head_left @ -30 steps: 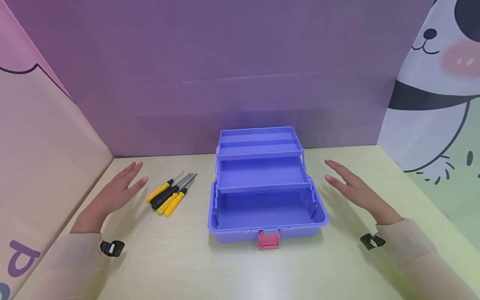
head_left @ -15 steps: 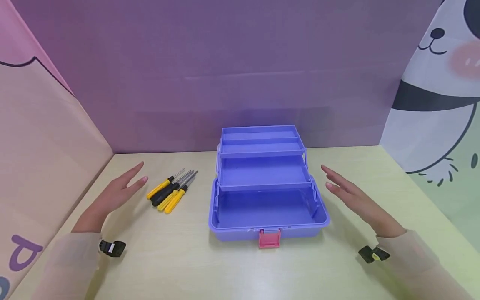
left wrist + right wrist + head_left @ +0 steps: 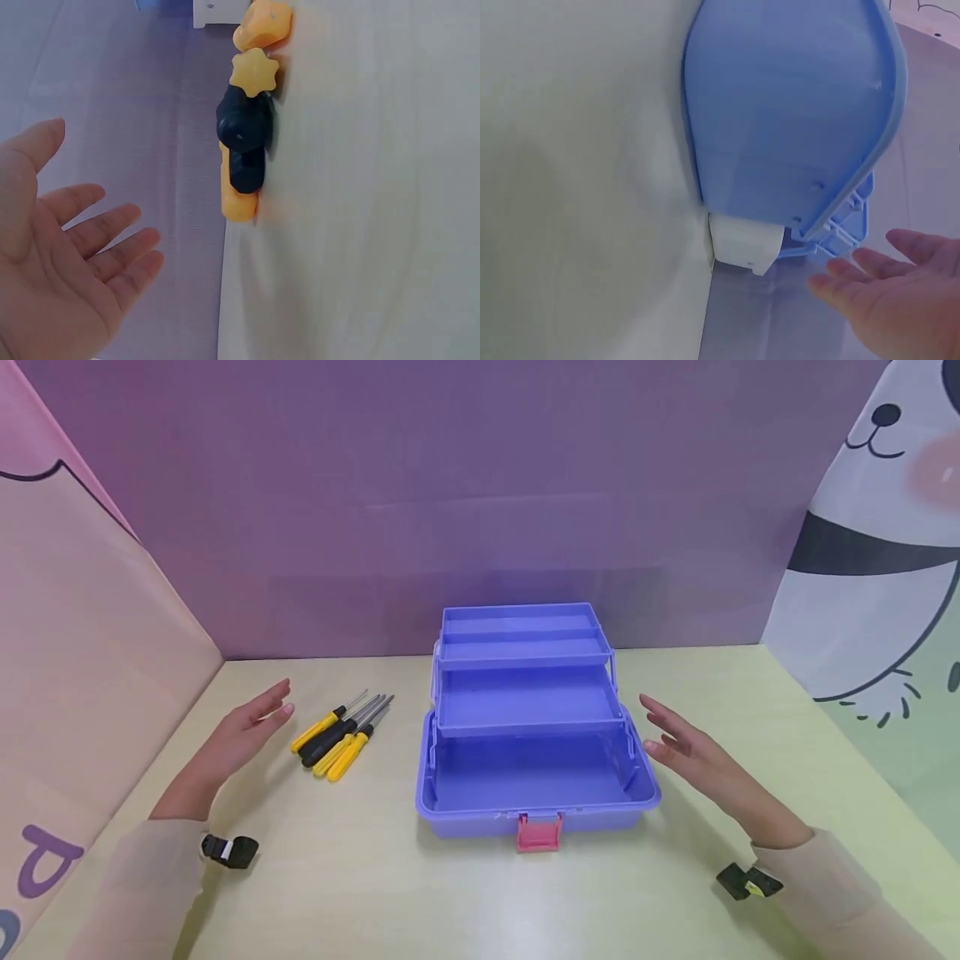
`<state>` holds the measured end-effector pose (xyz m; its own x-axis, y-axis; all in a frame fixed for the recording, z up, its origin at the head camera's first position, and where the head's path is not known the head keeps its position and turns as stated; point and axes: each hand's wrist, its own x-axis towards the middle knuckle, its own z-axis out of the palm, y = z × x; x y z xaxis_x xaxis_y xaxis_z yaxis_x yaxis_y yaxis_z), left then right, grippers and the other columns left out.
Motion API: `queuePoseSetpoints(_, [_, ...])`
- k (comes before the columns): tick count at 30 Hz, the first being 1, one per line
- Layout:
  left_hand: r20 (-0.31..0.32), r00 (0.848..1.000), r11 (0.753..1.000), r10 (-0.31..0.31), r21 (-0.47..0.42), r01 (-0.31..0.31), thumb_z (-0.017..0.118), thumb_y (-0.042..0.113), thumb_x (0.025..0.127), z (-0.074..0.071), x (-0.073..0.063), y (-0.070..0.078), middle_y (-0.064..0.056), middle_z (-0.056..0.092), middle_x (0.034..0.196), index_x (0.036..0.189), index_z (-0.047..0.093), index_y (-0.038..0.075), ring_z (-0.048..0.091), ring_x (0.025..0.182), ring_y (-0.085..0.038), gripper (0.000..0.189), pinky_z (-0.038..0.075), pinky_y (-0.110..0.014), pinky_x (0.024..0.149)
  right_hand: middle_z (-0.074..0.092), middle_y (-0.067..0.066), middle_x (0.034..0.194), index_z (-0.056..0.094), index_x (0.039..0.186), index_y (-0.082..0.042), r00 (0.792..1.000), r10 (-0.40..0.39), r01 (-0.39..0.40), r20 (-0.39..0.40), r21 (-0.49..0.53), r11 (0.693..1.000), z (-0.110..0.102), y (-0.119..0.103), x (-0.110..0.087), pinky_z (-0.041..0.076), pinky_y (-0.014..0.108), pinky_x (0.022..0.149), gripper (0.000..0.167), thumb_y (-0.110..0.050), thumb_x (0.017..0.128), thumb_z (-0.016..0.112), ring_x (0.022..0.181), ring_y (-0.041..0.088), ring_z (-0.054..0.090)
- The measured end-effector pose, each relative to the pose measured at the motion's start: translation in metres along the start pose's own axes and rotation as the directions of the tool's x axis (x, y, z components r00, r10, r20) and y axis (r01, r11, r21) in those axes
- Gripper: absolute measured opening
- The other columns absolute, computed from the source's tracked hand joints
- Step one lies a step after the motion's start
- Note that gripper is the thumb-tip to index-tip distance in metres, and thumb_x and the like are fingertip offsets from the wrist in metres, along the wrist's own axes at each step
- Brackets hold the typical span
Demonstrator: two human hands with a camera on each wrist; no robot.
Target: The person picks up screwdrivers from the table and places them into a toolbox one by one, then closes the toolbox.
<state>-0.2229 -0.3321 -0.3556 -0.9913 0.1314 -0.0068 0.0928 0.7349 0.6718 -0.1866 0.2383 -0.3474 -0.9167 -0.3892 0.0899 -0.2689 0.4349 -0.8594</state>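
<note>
A purple-blue toolbox (image 3: 540,823) stands opened on the table, its stepped trays (image 3: 528,697) spread toward the back and a pink latch (image 3: 538,833) at its front. Left of it lies a bundle of several screwdrivers (image 3: 350,757) with yellow or black handles, shafts pointing away to the upper right. My left hand (image 3: 238,739) hovers just left of the screwdrivers, fingers loosely extended; the left wrist view shows its bare palm (image 3: 60,277) beside the handles (image 3: 244,124). My right hand (image 3: 697,764) hovers beside the toolbox's right wall (image 3: 787,112), fingers relaxed, holding nothing.
The pale wooden table (image 3: 360,885) meets a purple backdrop (image 3: 495,502) behind the toolbox. A cream panel (image 3: 82,610) bounds the left side and a panda-printed panel (image 3: 877,627) the right. In the right wrist view, a white part (image 3: 746,241) shows behind the toolbox.
The head view has shifted slightly. My left fingers have drawn a little closer together, and my right hand has come slightly nearer the toolbox. Toolbox and screwdrivers stay in place.
</note>
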Motion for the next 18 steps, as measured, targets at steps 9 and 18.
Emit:
queuePoseSetpoints(9, [-0.022,1.0,0.994,-0.003,-0.111,0.0,0.04,0.044,0.099,0.006,0.001,-0.011,-0.026,0.027,0.149,0.15,0.014,0.004,0.026,0.133,-0.048,0.07,0.029,-0.061,0.102,0.012,0.019,0.156,0.012,0.152,-0.01,1.0,0.03,-0.03,0.008,0.053,0.998,0.008,0.002,-0.005,0.018,0.059,0.108,0.074,-0.017,0.094,0.057,0.14,0.043,0.013])
queuePoseSetpoints(18, [-0.022,0.999,0.987,-0.028,-0.162,0.024,0.04,0.044,0.099,0.009,0.003,-0.012,-0.025,0.024,0.15,0.15,0.013,0.003,0.02,0.136,-0.047,0.07,0.025,-0.063,0.104,0.007,0.026,0.154,0.005,0.15,0.002,0.995,0.028,-0.04,0.096,0.128,0.991,0.009,0.011,-0.009,0.018,0.056,0.106,0.088,-0.014,0.087,0.065,0.138,0.05,0.009])
